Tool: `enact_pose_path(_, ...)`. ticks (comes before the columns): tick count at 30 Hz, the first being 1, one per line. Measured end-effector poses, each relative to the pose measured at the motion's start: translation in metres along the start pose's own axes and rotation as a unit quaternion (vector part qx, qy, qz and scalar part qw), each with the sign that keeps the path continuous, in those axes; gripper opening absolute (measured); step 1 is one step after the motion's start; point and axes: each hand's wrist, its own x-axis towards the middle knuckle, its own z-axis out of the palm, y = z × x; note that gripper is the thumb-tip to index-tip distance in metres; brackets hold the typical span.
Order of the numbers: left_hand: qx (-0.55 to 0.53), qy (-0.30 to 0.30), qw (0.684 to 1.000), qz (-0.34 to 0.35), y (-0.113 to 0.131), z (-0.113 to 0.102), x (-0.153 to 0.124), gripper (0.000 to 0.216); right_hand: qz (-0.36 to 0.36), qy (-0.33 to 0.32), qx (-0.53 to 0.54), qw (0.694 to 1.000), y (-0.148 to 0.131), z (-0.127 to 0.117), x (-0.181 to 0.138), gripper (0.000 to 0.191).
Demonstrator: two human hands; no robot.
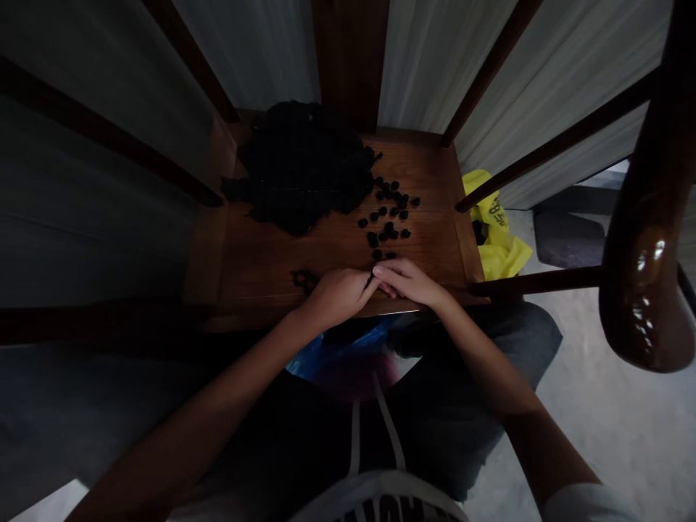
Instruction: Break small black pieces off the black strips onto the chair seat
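My left hand [340, 293] and my right hand [407, 280] meet over the front edge of a wooden chair seat [261, 272]. Their fingertips are pinched together around a small black piece [370, 278], mostly hidden by the fingers. Beside my left hand lies a thin, crooked black strip [303, 280], partly covered by that hand; whether it joins the held piece I cannot tell. Just beyond the fingers, several small round black lumps [390, 230] are scattered on the seat. A large crumpled pile of black material [307, 167] sits at the back left.
Wooden spindles [478, 69] and a broad back slat [351, 61] surround the seat. A glossy curved armrest [641, 290] stands at the right. A yellow bag [497, 239] hangs or lies beyond the seat's right side. Blue plastic [320, 355] shows below the front edge, between the legs.
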Motion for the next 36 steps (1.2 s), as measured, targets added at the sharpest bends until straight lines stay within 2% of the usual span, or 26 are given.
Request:
enact_pose_path(3,-0.093,0.002,0.995,0.020,0.001,-0.001,0.002,0.046,-0.004,0.005,0.042,0.999,0.001,0.000,0.001,0.041)
enact_pose_path(6,-0.235,0.002,0.971,0.036,0.005,0.001,0.004,0.046,0.002,0.019,0.088,0.996,0.003,-0.002,0.000,0.040)
enact_pose_path(9,-0.331,0.013,0.944,-0.005,0.009,0.009,0.006,0.046,0.011,0.018,0.121,0.992,0.005,-0.005,0.000,0.038)
enact_pose_path(12,-0.407,0.013,0.913,-0.033,0.012,0.018,0.007,0.045,0.028,-0.013,0.140,0.990,0.007,-0.008,-0.001,0.036)
enact_pose_path(14,-0.480,0.011,0.876,-0.052,0.012,0.021,0.009,0.043,0.033,-0.028,0.171,0.984,0.009,-0.010,0.000,0.033)
enact_pose_path(18,-0.658,0.034,0.745,-0.105,0.008,0.019,0.014,0.040,-0.021,0.002,0.280,0.960,0.014,-0.011,0.002,0.034)
enact_pose_path(19,-0.682,0.037,0.723,-0.109,0.007,0.019,0.015,0.040,-0.036,0.016,0.297,0.954,0.015,-0.011,0.003,0.035)
enact_pose_path(21,-0.696,0.030,0.710,-0.107,0.006,0.017,0.016,0.040,-0.049,0.040,0.306,0.950,0.015,-0.010,0.004,0.037)
enact_pose_path(23,-0.689,0.013,0.718,-0.100,0.006,0.016,0.015,0.041,-0.044,0.049,0.298,0.952,0.015,-0.009,0.003,0.040)
enact_pose_path(26,-0.664,-0.001,0.742,-0.092,0.007,0.014,0.014,0.046,-0.031,0.065,0.231,0.970,0.011,-0.010,0.002,0.042)
enact_pose_path(28,-0.625,0.011,0.775,-0.093,0.009,0.012,0.013,0.052,-0.047,0.126,0.101,0.986,0.009,-0.012,0.000,0.035)
enact_pose_path(30,-0.578,0.025,0.810,-0.091,0.014,0.012,0.012,0.057,-0.085,0.215,-0.060,0.971,0.008,-0.017,-0.002,0.024)
enact_pose_path(32,-0.559,0.031,0.824,-0.086,0.023,0.013,0.011,0.057,-0.124,0.282,-0.189,0.932,0.010,-0.022,-0.002,0.016)
enact_pose_path(34,-0.587,0.023,0.805,-0.090,0.034,0.013,0.009,0.054,-0.145,0.301,-0.277,0.901,0.013,-0.026,-0.003,0.015)
enact_pose_path(36,-0.654,0.002,0.747,-0.117,0.044,0.011,0.006,0.053,-0.151,0.299,-0.344,0.877,0.017,-0.029,-0.002,0.020)
